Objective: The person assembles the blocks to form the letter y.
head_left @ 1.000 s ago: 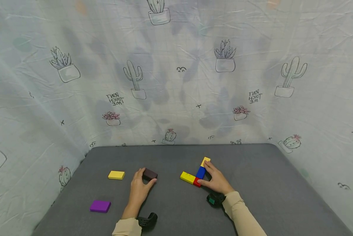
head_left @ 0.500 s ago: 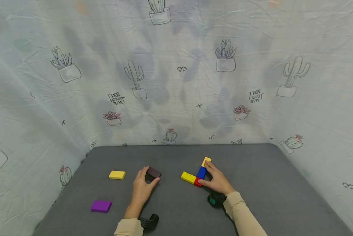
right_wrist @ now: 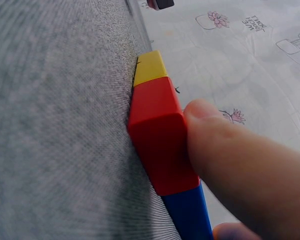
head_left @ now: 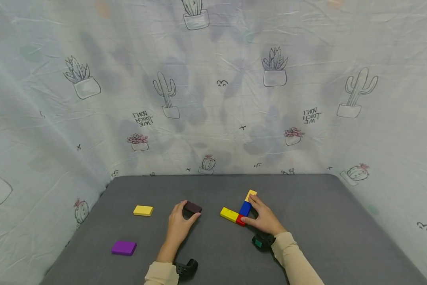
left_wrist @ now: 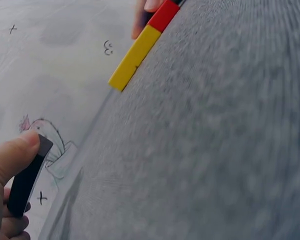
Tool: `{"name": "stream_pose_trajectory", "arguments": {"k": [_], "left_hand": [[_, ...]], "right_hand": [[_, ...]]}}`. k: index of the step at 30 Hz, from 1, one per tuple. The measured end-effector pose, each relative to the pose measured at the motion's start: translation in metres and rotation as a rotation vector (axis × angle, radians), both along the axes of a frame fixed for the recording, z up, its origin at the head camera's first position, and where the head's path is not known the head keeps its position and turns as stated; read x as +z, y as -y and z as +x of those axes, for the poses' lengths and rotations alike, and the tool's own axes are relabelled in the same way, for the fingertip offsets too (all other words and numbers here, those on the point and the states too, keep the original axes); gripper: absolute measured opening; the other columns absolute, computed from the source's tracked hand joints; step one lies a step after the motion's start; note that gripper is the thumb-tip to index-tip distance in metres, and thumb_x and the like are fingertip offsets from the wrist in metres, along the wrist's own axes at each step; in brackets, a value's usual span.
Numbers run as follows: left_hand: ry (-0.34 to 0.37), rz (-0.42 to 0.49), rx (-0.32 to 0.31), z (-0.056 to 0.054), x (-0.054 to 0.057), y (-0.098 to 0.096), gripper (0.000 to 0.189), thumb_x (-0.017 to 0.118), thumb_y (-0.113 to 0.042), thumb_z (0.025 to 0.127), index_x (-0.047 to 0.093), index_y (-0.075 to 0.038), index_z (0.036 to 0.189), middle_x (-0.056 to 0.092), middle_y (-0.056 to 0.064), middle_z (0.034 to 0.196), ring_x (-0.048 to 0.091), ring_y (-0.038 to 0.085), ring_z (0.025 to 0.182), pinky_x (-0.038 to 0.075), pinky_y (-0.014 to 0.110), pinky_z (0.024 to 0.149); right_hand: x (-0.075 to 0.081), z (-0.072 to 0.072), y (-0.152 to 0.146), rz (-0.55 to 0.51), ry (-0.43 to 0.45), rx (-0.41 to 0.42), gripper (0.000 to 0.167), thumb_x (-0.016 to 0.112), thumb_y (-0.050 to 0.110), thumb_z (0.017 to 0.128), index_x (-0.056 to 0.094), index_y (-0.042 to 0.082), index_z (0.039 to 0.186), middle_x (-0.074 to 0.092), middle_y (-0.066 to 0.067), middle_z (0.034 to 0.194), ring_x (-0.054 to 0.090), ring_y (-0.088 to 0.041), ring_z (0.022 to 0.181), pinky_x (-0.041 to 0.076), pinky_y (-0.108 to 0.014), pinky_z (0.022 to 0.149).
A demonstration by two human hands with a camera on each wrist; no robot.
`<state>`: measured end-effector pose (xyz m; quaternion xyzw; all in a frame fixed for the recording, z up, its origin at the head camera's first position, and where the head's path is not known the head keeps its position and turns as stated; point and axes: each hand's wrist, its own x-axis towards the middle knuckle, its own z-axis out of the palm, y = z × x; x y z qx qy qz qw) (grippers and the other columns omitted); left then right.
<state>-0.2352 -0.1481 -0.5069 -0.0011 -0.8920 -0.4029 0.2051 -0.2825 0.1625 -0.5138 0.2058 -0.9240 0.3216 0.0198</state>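
My left hand (head_left: 179, 226) grips a dark brown block (head_left: 193, 207) between thumb and fingers, to the left of an L-shaped row of coloured blocks. In the left wrist view the block (left_wrist: 26, 181) appears tilted under the thumb; I cannot tell whether it touches the table. The row has a bright yellow block (head_left: 229, 214), a red block (head_left: 240, 220) at the corner, a blue block (head_left: 245, 209) and a paler yellow block (head_left: 250, 194). My right hand (head_left: 265, 219) spans the row's right arm, thumb against the red block (right_wrist: 162, 155), fingers at the paler yellow one.
Farther left on the grey table (head_left: 213, 253) lie a pale yellow block (head_left: 143, 210) and a purple block (head_left: 124, 248). A white cactus-print sheet (head_left: 206, 99) hangs behind and at both sides. Wrist cameras (head_left: 263, 240) sit close above the tabletop.
My left hand has moved right with the dark brown block, narrowing the gap to the bright yellow block. The right hand and the L-shaped row keep their places.
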Motion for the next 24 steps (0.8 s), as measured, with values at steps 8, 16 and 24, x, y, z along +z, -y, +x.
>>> {"name": "stream_pose_trajectory", "arguments": {"k": [8,16,24], "left_hand": [[0.061,-0.021,-0.018,-0.002,0.001,-0.014,0.070,0.075,-0.037,0.080,0.051,0.004,0.131,0.055,0.023,0.125,0.056,0.039,0.110,0.049,0.052,0.088],[0.074,-0.001,-0.040,-0.007,0.005,-0.036,0.068,0.076,-0.035,0.080,0.052,0.004,0.129,0.056,0.023,0.123,0.057,0.038,0.107,0.050,0.051,0.087],[0.066,-0.006,-0.078,-0.013,0.003,-0.051,0.068,0.076,-0.036,0.079,0.052,0.005,0.129,0.055,0.024,0.123,0.056,0.039,0.109,0.049,0.052,0.089]], "right_hand": [[0.002,0.002,0.000,-0.011,0.012,-0.003,0.089,0.069,0.051,0.080,0.034,0.001,0.146,0.027,-0.016,0.155,0.028,-0.039,0.140,0.030,-0.057,0.109],[0.001,0.001,0.000,-0.007,0.017,-0.002,0.089,0.069,0.052,0.080,0.034,0.003,0.146,0.026,-0.014,0.155,0.027,-0.037,0.141,0.031,-0.056,0.109],[0.003,0.002,0.000,-0.017,0.008,-0.001,0.089,0.070,0.051,0.080,0.034,0.002,0.146,0.026,-0.015,0.155,0.027,-0.038,0.141,0.031,-0.056,0.109]]}}
